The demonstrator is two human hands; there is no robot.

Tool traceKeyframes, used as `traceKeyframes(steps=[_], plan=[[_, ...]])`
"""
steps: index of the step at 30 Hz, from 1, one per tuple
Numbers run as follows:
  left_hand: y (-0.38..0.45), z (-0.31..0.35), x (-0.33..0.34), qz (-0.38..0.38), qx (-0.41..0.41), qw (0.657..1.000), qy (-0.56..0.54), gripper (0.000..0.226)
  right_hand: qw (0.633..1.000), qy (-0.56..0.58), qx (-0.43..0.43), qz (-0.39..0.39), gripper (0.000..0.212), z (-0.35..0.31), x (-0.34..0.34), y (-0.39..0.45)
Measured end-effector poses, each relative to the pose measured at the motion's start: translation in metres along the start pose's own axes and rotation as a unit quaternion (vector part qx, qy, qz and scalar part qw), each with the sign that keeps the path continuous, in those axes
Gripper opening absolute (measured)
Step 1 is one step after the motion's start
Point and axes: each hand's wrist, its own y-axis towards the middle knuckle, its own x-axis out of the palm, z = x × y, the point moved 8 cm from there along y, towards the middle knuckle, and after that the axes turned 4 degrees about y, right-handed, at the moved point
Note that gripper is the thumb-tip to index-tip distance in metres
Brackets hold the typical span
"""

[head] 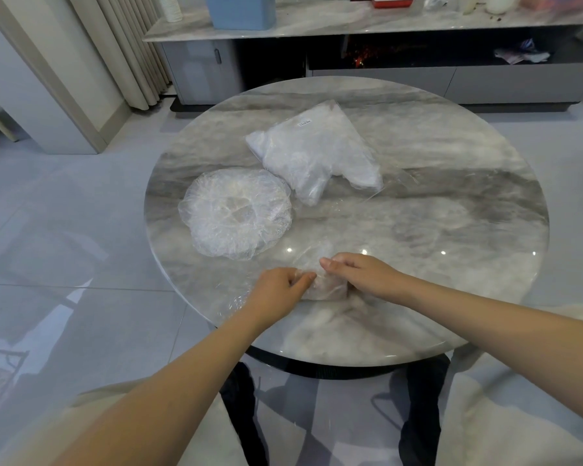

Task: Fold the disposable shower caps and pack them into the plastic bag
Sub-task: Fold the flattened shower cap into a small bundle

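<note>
On the round marble table lies a clear shower cap, crumpled near the front edge. My left hand pinches its left side with curled fingers. From the right, my right hand grips its top, and both hands touch the film. A stack of spread, round shower caps sits to the left of centre. Behind it lies the clear plastic bag, stuffed with white folded caps, its open film end trailing to the right.
The table's front edge is close to my body, and black table legs show below it. A grey media cabinet stands behind the table. Curtains hang at the back left. Tiled floor surrounds the table.
</note>
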Motion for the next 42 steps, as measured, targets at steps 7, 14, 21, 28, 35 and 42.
traceKeyframes(steps=[7,14,21,28,35,42], plan=[[0.006,-0.01,0.002,0.028,-0.067,0.997,0.031,0.044,0.991,-0.132,0.007,0.017,0.037,0.01,0.006,0.008],[0.002,-0.004,0.003,0.061,-0.032,0.987,0.146,0.025,0.986,-0.158,0.031,0.035,0.039,0.013,0.012,0.014],[0.0,0.001,0.009,0.067,0.021,0.921,0.383,0.022,0.981,-0.185,0.046,0.041,0.041,0.01,0.013,0.014],[-0.023,0.035,-0.003,0.229,0.291,0.871,0.322,0.018,0.983,-0.171,0.053,0.037,0.045,0.012,0.012,0.015],[-0.024,0.02,0.026,0.065,0.301,0.876,0.37,0.047,0.978,-0.197,0.026,0.069,0.028,0.009,0.004,0.015],[-0.022,0.022,0.02,0.028,0.269,0.909,0.319,0.043,0.93,-0.273,-0.219,0.114,0.014,-0.035,0.002,-0.004]])
